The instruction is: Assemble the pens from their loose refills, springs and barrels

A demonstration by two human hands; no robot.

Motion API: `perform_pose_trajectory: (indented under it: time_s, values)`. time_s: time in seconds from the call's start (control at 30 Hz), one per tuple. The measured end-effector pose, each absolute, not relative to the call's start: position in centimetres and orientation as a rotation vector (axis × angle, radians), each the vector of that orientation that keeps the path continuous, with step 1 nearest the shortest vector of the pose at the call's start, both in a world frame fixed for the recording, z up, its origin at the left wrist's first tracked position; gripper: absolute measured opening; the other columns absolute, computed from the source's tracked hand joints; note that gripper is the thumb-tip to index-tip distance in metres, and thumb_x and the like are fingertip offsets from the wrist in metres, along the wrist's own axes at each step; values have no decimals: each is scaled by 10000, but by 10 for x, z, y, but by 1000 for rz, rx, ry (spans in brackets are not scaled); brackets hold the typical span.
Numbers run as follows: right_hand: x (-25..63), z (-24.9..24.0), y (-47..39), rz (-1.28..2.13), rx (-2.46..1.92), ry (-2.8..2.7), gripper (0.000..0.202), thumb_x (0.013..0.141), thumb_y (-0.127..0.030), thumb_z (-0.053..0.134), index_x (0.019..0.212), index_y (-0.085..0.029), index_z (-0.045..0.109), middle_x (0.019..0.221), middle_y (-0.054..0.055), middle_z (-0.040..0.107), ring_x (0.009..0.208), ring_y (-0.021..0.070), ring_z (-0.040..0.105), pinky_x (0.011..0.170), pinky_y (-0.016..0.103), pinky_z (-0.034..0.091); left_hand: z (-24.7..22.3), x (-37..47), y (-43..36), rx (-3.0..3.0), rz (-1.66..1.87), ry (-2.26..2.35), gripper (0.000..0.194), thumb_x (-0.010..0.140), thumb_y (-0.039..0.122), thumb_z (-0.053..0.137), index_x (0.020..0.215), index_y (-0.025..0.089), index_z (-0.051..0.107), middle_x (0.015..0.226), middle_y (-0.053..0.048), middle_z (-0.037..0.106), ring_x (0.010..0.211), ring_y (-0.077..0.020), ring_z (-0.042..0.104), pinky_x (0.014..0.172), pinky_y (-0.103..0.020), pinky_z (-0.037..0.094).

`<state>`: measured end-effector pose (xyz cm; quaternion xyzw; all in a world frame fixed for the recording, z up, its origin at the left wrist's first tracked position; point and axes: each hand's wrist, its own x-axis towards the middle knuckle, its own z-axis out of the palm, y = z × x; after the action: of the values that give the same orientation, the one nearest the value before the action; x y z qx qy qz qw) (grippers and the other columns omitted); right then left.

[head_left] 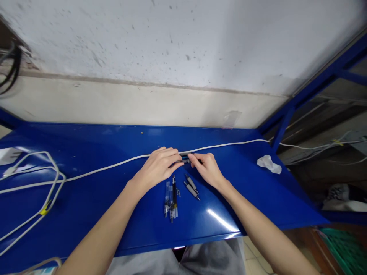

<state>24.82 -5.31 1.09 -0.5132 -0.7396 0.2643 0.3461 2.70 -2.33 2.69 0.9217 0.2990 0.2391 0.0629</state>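
Note:
Between my two hands is a small group of slender dark, grey and blue parts, which look like pens (185, 157). My left hand (164, 162) curls over their left side, its fingers hiding most of them. At their right end my right hand (205, 166) pinches with thumb and fingers. Just below lie two loose grey pen grips with dark tips (191, 188). To the left of these are clear pen barrels (167, 198), dark ink refills (174, 194) and a few tiny metal parts (178, 192).
A white cable (109, 167) crosses the blue table (143, 236) behind my hands and loops at the left by a white plug (10, 155). Crumpled white tissue (268, 164) rests at the right. The wall (160, 107) borders the back; a blue metal frame (282, 130) stands right.

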Motion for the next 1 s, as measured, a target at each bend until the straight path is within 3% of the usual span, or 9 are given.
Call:
perform_pose_trajectory:
  time_s: [0.17, 0.27, 0.4, 0.53, 0.63, 0.73, 0.9, 1.0]
  values:
    - [245, 12, -54, 712, -1145, -1851, 278, 1033, -363, 542, 959, -177, 735, 864, 27, 735, 727, 146, 622, 679, 246, 436, 28, 26, -24, 2665, 698, 960, 217, 1036, 338, 552, 1072, 196, 712, 934, -35, 739, 831, -181, 683, 780, -310, 468]
    - [244, 9, -53, 728, -1094, -1826, 186, 994, -306, 618, 1086, -196, 737, 1009, 52, 769, 823, 159, 678, 715, 249, 478, 27, 24, -23, 2632, 675, 977, 201, 1027, 329, 567, 1016, 199, 721, 937, -35, 750, 829, -186, 694, 751, -296, 472]
    - [244, 7, -53, 779, -1165, -1847, 132, 967, -291, 661, 971, -195, 751, 882, 21, 775, 748, 148, 683, 705, 240, 470, 29, 21, -21, 2671, 613, 1003, 199, 1013, 323, 589, 937, 190, 716, 878, -31, 729, 789, -186, 675, 717, -291, 456]
    - [243, 10, -56, 834, -1228, -1900, 344, 1034, -341, 530, 754, -189, 661, 591, -38, 615, 526, 111, 528, 602, 240, 385, 32, 20, -23, 2742, 630, 969, 242, 1031, 314, 552, 909, 182, 714, 852, -36, 726, 788, -189, 665, 773, -320, 450]
    - [242, 12, -57, 834, -1239, -1881, 406, 1041, -398, 496, 698, -194, 567, 565, -57, 468, 520, 102, 403, 558, 246, 307, 32, 21, -25, 2789, 651, 951, 254, 1037, 311, 543, 902, 180, 713, 852, -38, 729, 790, -188, 660, 783, -329, 441]
    - [243, 13, -56, 853, -1248, -1862, 424, 1044, -416, 479, 683, -196, 519, 589, -57, 416, 540, 102, 356, 547, 248, 280, 31, 23, -26, 2800, 618, 955, 230, 1022, 311, 576, 892, 178, 711, 859, -35, 732, 804, -194, 666, 776, -330, 442]
    - [243, 10, -55, 770, -1275, -1940, 407, 1055, -369, 479, 696, -191, 548, 605, -47, 494, 551, 106, 427, 578, 250, 310, 33, 26, -27, 2755, 458, 1025, 145, 979, 295, 641, 954, 200, 748, 902, -23, 766, 824, -210, 710, 783, -327, 481]
    - [244, 9, -55, 692, -1261, -2002, 310, 1046, -326, 520, 791, -189, 632, 725, -16, 623, 641, 125, 544, 637, 251, 364, 36, 26, -29, 2757, 396, 1069, 267, 962, 274, 656, 1223, 259, 709, 987, -22, 781, 836, -214, 727, 746, -302, 492]
